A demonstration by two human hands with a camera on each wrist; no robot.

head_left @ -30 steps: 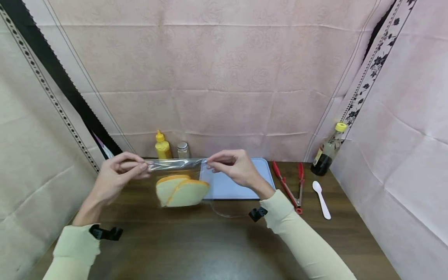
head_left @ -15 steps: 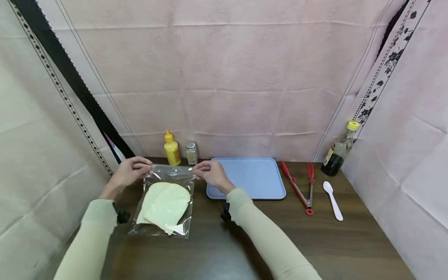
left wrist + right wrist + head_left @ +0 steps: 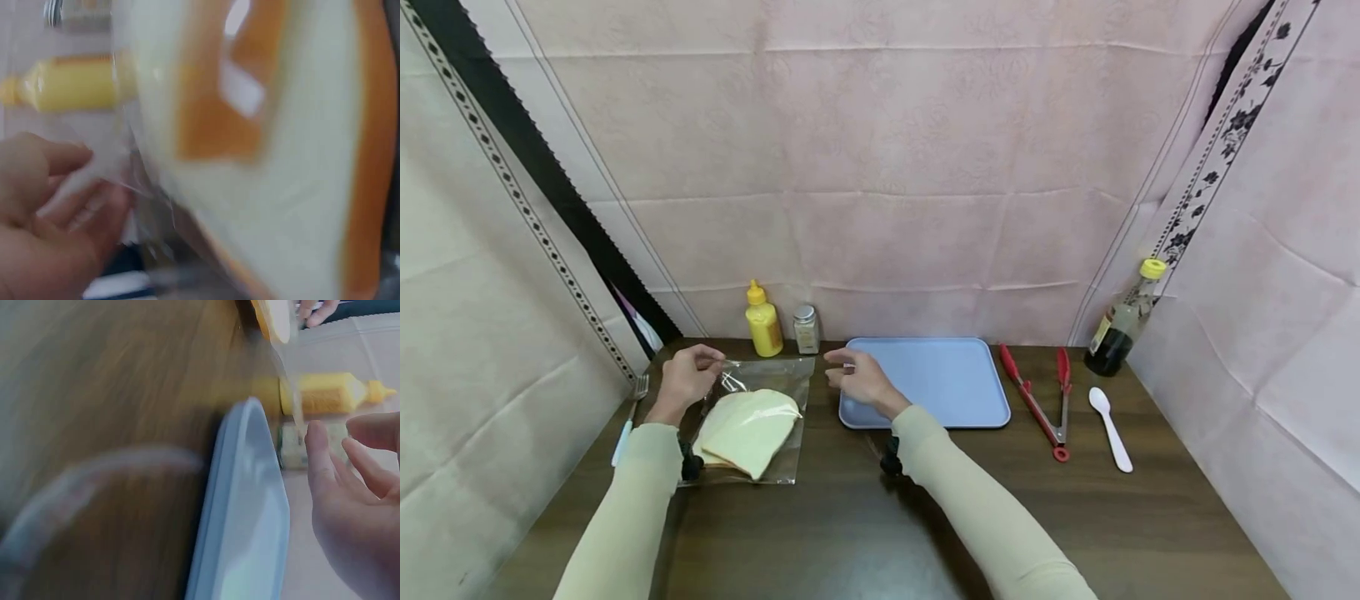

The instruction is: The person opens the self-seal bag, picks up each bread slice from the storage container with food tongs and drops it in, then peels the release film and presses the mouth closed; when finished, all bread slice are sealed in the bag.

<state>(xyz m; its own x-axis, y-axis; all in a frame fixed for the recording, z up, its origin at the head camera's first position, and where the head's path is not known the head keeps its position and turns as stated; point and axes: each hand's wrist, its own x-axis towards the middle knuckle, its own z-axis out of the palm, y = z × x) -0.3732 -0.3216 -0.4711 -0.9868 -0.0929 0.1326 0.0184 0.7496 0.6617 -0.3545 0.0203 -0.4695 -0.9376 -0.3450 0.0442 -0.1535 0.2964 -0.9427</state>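
Note:
A clear plastic bag [image 3: 790, 379] with slices of bread [image 3: 752, 425] inside lies flat on the dark wooden table [image 3: 850, 517], left of centre. My left hand [image 3: 711, 362] pinches the bag's top left corner. The left wrist view shows its fingers [image 3: 69, 194] on crinkled plastic beside the bread [image 3: 287, 156]. My right hand [image 3: 837, 368] hovers between the bag and the blue tray [image 3: 940, 383], fingers relaxed and holding nothing. In the right wrist view the right hand [image 3: 337, 440] is spread above the tray's edge [image 3: 244, 519].
A yellow squeeze bottle [image 3: 763, 331] and a small shaker [image 3: 806, 329] stand at the back, behind the bag. Red tongs [image 3: 1037, 400], a white spoon [image 3: 1108, 429] and a dark sauce bottle [image 3: 1123, 321] are right of the tray. A fork [image 3: 628, 412] lies at the table's left edge.
The bag, held up stretched between both hands, has come down flat onto the table. My right hand has let go of its corner; the left still holds.

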